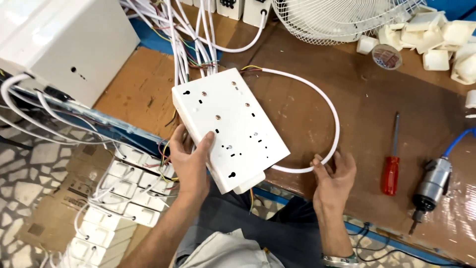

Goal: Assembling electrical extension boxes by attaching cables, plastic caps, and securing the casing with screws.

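Diagonally – white box (229, 126) long axis upper-left to lower-right; left hand (191, 161) fingers clamped on it – right hand (334, 174) pinching cable (327, 106).

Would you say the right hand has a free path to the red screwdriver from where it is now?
Probably yes. The right hand holds the white cable at the table edge, and the screwdriver lies just beside it on bare table, nothing between; it would need to release the cable first.

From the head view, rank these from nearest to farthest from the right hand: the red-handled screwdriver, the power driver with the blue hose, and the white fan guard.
Measured from the right hand:
1. Red-handled screwdriver, just to its right on the brown table.
2. Power driver, farther right, beyond the screwdriver.
3. White fan guard, at the table's far edge, top of view.
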